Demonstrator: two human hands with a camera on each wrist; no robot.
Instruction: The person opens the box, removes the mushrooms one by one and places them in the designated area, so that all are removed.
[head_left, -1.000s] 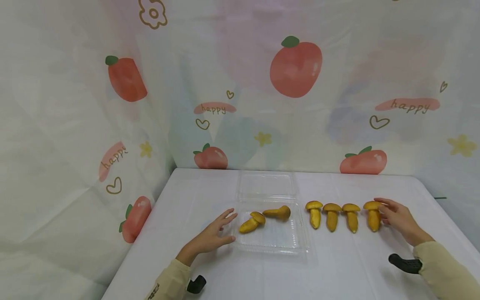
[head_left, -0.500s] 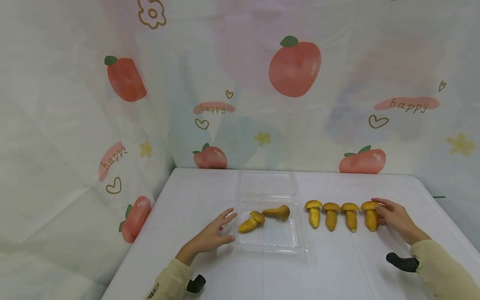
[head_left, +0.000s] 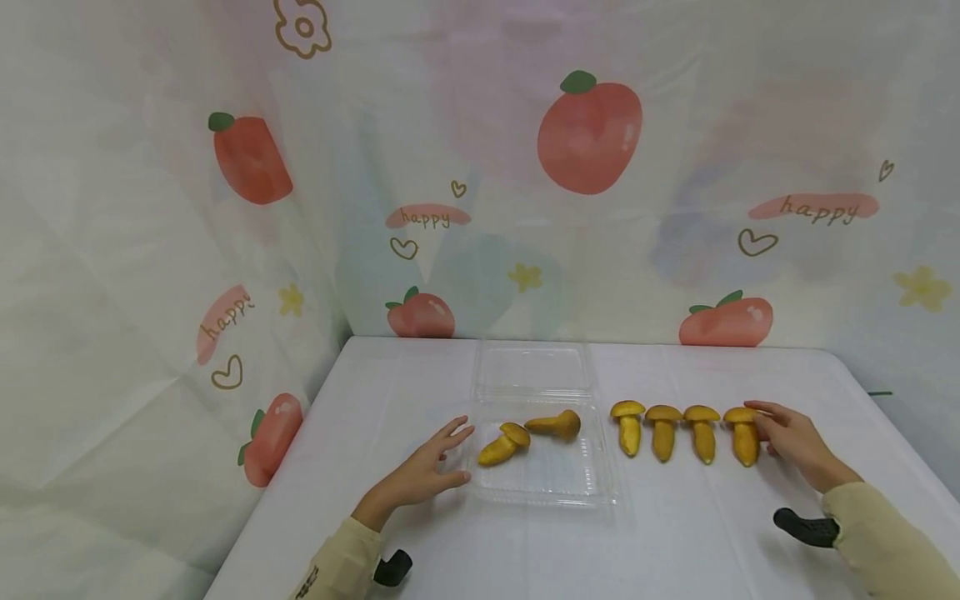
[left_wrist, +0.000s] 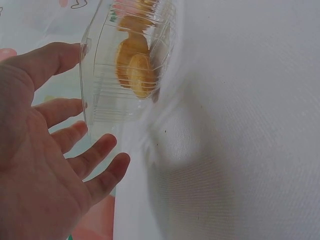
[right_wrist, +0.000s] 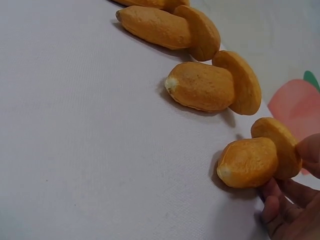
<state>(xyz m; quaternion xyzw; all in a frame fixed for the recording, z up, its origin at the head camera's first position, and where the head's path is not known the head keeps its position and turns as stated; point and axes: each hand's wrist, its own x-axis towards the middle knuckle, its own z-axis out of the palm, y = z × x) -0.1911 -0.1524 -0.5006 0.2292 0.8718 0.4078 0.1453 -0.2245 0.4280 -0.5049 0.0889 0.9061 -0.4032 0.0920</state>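
A clear plastic clamshell box [head_left: 547,483] lies open on the table with two yellow-brown mushrooms inside: one mushroom [head_left: 504,445] at the left, another mushroom [head_left: 558,425] behind it. My left hand [head_left: 423,471] is at the box's left side, fingers spread. In the left wrist view, the thumb and some fingertips seem to touch the box rim [left_wrist: 85,95]. Right of the box, several mushrooms lie in a row, caps away from me. My right hand [head_left: 798,446] holds the rightmost mushroom [right_wrist: 250,162], thumb at the cap and fingers curled by the stem; it still lies on the table.
The row's other mushrooms [head_left: 663,433] lie between the box and my right hand. The transparent lid [head_left: 534,369] is folded back toward the rear wall. A printed sheet [head_left: 480,167] hangs behind the white table [head_left: 540,550]. Black curved pieces [head_left: 806,527] stick out at both wrists.
My right hand has settled closer around the rightmost mushroom, which has shifted slightly left toward the row. The left hand and the box have stayed in place.
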